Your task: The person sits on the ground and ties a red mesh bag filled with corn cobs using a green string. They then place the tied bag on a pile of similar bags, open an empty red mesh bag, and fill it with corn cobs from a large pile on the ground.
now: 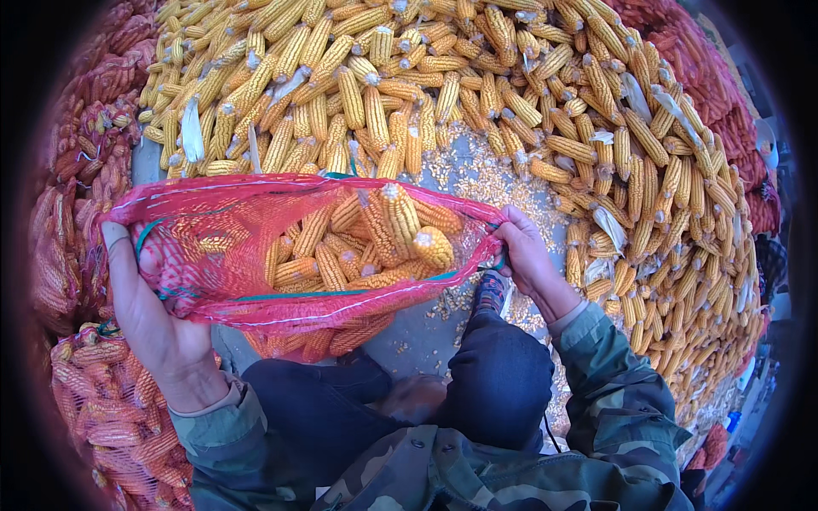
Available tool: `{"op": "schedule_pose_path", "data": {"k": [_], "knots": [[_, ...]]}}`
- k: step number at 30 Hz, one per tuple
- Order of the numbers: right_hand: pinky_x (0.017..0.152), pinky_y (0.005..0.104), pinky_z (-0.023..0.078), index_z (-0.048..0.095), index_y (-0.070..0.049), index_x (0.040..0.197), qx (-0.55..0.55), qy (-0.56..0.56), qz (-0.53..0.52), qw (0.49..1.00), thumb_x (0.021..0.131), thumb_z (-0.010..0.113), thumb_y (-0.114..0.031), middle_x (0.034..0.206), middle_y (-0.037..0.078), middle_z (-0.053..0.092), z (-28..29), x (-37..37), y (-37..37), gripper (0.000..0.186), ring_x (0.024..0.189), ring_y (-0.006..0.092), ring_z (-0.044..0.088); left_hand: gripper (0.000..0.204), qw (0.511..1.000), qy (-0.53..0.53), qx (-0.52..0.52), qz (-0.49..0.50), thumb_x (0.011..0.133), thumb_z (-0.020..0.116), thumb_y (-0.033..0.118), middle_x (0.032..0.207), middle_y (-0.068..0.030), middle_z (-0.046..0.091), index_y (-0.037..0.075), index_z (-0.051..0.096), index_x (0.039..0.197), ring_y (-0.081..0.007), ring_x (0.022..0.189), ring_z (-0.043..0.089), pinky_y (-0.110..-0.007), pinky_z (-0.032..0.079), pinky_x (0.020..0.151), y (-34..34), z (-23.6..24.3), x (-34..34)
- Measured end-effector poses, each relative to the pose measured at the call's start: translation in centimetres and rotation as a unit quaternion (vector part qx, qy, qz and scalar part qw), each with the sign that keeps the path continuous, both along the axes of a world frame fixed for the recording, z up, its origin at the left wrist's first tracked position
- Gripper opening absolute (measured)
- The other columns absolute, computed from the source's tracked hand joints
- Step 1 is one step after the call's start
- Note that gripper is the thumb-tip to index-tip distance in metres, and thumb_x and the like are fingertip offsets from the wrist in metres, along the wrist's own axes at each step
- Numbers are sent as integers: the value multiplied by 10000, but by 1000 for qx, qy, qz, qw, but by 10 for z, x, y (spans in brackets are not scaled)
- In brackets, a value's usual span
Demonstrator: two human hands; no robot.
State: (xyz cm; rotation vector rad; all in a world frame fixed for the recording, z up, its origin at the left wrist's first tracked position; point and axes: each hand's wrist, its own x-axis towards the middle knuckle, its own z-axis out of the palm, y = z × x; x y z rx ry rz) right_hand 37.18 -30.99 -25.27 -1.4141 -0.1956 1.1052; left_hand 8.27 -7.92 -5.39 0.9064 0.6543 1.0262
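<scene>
Between my hands a red mesh bag [230,243] is stretched wide, its mouth facing up. Several yellow corn cobs [341,243] lie inside it, and two stick up near the right end of the mouth. My left hand [158,311] grips the bag's left end, the thumb up along the rim and the other fingers hidden by the mesh. My right hand [524,251] is closed on the gathered right corner of the rim, where a green drawstring [501,255] shows. The bag's filled bottom hangs just in front of my knees.
A large heap of loose corn cobs [477,68] spreads ahead and round to the right. Loose kernels [486,175] are scattered on the grey floor [396,345]. Filled red mesh bags [98,409] line the left side, and more red bags [699,77] stand at the far right.
</scene>
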Motion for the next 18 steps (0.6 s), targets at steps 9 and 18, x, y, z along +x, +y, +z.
{"op": "schedule_pose_path", "data": {"k": [9,18], "knots": [[344,221,302,551,-76,923,13,49,-154,987,890,508,-50,610,-11,493,40,8,-50,60,426,72,439,249,986,97,-62,-123,1030,443,309,733,29,539,124,580,1124,-22,532,447,-184,334,388,-54,10,65],[452,218,388,569,-67,950,-111,-23,-67,991,899,510,-87,694,-18,538,-78,21,-92,81,516,59,485,242,928,311,-177,-106,1026,444,337,616,60,396,154,466,870,-28,444,338,-194,269,346,-84,-107,104]]}}
